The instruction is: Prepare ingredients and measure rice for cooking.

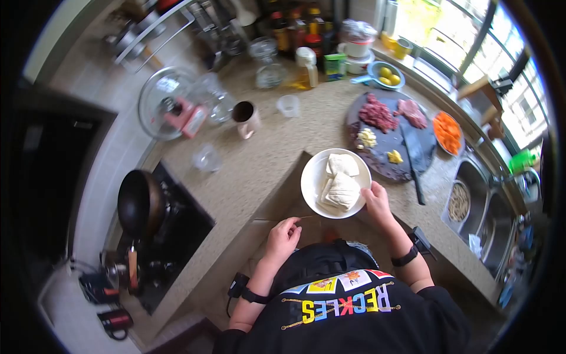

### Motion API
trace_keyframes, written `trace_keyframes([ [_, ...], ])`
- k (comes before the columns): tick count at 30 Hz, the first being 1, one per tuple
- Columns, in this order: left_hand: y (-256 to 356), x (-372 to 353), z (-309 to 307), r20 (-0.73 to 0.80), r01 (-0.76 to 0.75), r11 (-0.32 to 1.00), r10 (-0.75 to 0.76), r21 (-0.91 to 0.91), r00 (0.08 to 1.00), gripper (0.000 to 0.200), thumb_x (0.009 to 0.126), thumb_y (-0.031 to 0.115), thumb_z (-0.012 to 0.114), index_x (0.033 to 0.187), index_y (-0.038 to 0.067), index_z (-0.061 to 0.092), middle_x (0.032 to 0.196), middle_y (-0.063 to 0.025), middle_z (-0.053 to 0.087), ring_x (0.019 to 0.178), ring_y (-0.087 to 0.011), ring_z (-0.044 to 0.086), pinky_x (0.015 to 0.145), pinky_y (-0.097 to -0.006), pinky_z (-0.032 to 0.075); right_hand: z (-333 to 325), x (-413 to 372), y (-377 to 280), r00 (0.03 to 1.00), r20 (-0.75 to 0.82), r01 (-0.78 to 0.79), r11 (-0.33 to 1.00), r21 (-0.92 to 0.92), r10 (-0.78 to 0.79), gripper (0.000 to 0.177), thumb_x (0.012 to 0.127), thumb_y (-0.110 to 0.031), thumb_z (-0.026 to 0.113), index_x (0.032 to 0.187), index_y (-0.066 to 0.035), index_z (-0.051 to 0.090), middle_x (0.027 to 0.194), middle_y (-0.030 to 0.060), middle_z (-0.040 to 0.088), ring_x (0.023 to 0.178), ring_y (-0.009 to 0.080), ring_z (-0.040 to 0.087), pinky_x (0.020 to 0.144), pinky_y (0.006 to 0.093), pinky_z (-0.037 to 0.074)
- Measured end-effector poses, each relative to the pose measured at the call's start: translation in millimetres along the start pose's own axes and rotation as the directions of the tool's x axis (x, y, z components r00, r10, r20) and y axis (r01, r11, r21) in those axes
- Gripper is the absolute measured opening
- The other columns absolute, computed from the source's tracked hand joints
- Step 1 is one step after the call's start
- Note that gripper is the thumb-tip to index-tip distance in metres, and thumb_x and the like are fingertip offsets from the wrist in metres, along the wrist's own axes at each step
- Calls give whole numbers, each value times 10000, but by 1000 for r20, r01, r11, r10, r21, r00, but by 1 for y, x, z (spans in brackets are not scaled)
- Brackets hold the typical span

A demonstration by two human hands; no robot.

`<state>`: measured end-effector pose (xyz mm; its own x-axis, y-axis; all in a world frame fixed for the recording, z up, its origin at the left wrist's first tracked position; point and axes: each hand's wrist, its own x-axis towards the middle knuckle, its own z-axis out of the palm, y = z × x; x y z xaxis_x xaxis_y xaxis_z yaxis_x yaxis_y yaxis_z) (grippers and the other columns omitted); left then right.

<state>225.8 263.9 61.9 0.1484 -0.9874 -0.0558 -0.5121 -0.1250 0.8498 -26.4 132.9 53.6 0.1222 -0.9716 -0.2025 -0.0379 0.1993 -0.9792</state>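
Far left: a black round wok (pixel 140 202) with a wooden handle sits on a black glass stovetop (pixel 187 219) set into the speckled beige stone bench (pixel 253 171). Behind, a clear small plastic cup (pixel 206 158) and a pale pink mug (pixel 246 121), dark inside.

Centre: left hand (pixel 283 239) is off the bench's front edge, fingers loosely bent, grasping nothing visible; it is nearest the white round plate (pixel 312 184). The plate carries whitish soft-looking slabs (pixel 343 192), partly overlapping. It is held at the bench's inner corner; whether its underside touches the bench cannot be told.

Right hand (pixel 377 205) grasps the plate's right rim.

Right: dark grey round cutting board (pixel 386 170) just beyond the plate, bearing red chopped meat (pixel 378 113), pale chopped bits (pixel 367 138), yellow chopped bits (pixel 395 156), a pink flat meat piece (pixel 411 113) and a broad-bladed dark-handled knife (pixel 411 147), handle past the rim. Next, orange cut pieces (pixel 448 133) in a dish; then a steel double sink (pixel 479 206).
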Motion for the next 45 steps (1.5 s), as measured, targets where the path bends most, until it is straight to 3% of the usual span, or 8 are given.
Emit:
trace_keyframes([
  [6, -48, -45, -83, -160, 90, 995, -96, -42, 982, 203, 806, 75, 626, 999, 13, 608, 719, -96, 606, 577, -183, 577, 549, -301, 470, 143, 21, 3, 972, 181, -143, 988, -61, 152, 190, 844, -104, 506, 943, 37, 585, 769, 76, 623, 632, 145, 599, 516, 295, 504],
  [10, -88, -80, -129, -251, 213, 975, -221, -62, 942, 216, 807, 87, 633, 1013, 27, 610, 719, -94, 615, 577, -182, 581, 547, -300, 472, 218, 43, 40, 984, 179, 16, 986, -163, 13, 186, 841, -92, 496, 937, 39, 586, 759, 78, 622, 634, 144, 598, 532, 295, 504],
  [17, -128, -122, -191, -308, 305, 952, -301, -37, 903, 217, 826, 78, 607, 1040, 44, 620, 715, -62, 633, 597, -108, 583, 560, -253, 473, 277, 52, 66, 961, 169, -195, 971, -137, 217, 213, 881, -85, 474, 1052, 23, 539, 882, 87, 623, 729, 170, 624, 576, 303, 534],
  [23, -142, -128, -212, -311, 294, 954, -299, -64, 902, 222, 829, 87, 609, 1046, 41, 616, 729, -73, 632, 597, -122, 584, 566, -258, 477, 291, 59, 74, 944, 198, -275, 961, 39, 262, 249, 897, -62, 422, 1122, 21, 487, 942, 124, 610, 780, 235, 646, 604, 361, 573],
  [35, -133, -103, -205, -320, 233, 965, -259, -116, 911, 229, 832, 88, 622, 1057, 41, 616, 716, -56, 616, 574, -106, 559, 553, -239, 469, 289, 49, 40, 947, 185, -259, 965, -46, 263, 259, 894, -87, 444, 1124, 15, 500, 943, 112, 613, 770, 201, 639, 593, 331, 565],
  [36, -126, -98, -208, -314, 262, 954, -297, -148, 902, 268, 823, 119, 635, 1081, 51, 611, 781, -70, 610, 621, -180, 576, 559, -278, 473, 287, 44, 33, 951, 187, -244, 969, -42, 247, 261, 895, -90, 444, 1125, 20, 501, 941, 110, 615, 767, 196, 638, 593, 331, 567],
  [39, -110, -71, -223, -367, 113, 994, -106, -3, 924, 295, 827, 134, 640, 1111, 57, 607, 843, -72, 608, 691, -169, 576, 569, -271, 473, 275, 31, 18, 953, 151, -262, 965, -20, 262, 267, 898, -92, 440, 1128, 29, 503, 939, 106, 616, 769, 191, 638, 602, 336, 572],
  [45, -92, -1, -227, -338, -61, 991, 18, -118, 941, 269, 843, 102, 629, 1101, 30, 608, 875, -81, 594, 701, -148, 561, 585, -252, 469, 228, -19, -9, 971, -56, -225, 970, 90, 231, 206, 884, -71, 472, 1037, 32, 564, 886, 62, 627, 767, 131, 604, 700, 285, 504],
])
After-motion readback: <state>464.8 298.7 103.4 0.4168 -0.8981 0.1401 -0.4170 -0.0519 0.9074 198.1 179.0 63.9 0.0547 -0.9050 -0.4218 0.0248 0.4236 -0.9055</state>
